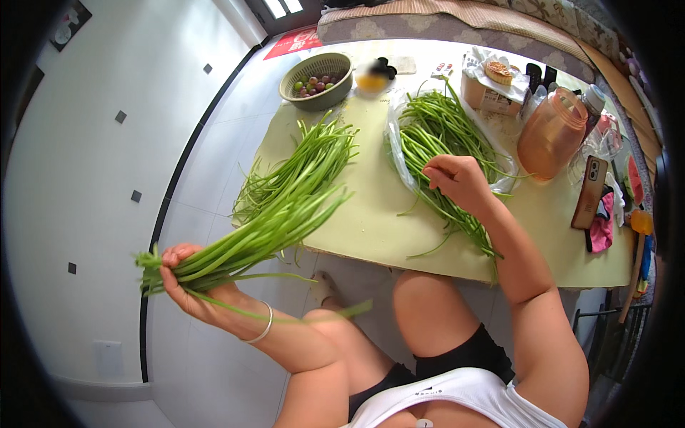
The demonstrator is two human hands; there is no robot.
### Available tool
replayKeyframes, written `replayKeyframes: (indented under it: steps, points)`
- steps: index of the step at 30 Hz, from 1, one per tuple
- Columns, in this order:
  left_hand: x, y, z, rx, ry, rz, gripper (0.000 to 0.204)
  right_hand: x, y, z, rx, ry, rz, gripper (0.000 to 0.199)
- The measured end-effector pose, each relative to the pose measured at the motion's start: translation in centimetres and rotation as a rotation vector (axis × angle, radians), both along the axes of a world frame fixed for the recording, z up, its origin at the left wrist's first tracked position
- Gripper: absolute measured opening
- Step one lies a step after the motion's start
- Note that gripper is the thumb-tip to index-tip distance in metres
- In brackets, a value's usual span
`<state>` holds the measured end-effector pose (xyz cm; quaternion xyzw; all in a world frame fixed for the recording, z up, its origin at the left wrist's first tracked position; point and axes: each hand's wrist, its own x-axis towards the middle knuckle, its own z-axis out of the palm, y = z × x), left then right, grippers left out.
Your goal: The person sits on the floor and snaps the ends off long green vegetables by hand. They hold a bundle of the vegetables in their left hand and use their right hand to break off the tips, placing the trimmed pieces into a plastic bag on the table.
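Note:
My left hand (187,279), with a bangle on its wrist, is closed round one end of a thick bunch of long green vegetable stems (257,246). The bunch slants up to the right past the table's near left edge, and a few stems droop loose. Beside it on the table lies a second heap of stems (307,160). My right hand (457,182) hovers over a larger pile of stems (449,118) on an opened clear plastic bag (394,135). Its fingers are curled in a pinch; whatever is between them is too small to make out.
On the pale yellow table (357,232) stand a basket of grapes (316,89), a box with a pastry on it (492,89) and a pink translucent jug (553,135). A phone (590,191) lies at the right, by a pink cloth (601,230). A patterned sofa (457,28) is behind.

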<state>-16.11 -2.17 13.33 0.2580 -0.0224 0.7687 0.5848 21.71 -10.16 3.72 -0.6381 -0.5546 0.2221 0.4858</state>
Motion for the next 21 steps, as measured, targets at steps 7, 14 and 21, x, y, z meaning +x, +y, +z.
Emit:
replayKeyframes:
  steps: [7, 14, 21]
  points:
    - [5.1, -4.8, 2.9, 0.185, 0.677, 1.01, 0.011, -0.2, 0.1, -0.4, 0.027, -0.082, -0.015, 0.012]
    - [8.5, 0.5, -2.6, 0.305, 1.705, 1.015, 0.033, 0.3, 0.6, -0.7, 0.038, -0.13, -0.041, 0.011]
    - [15.8, 6.0, -10.1, 0.501, 2.112, 0.994, 0.02, 1.0, 0.8, -2.0, 0.113, -0.213, -0.084, 0.01]
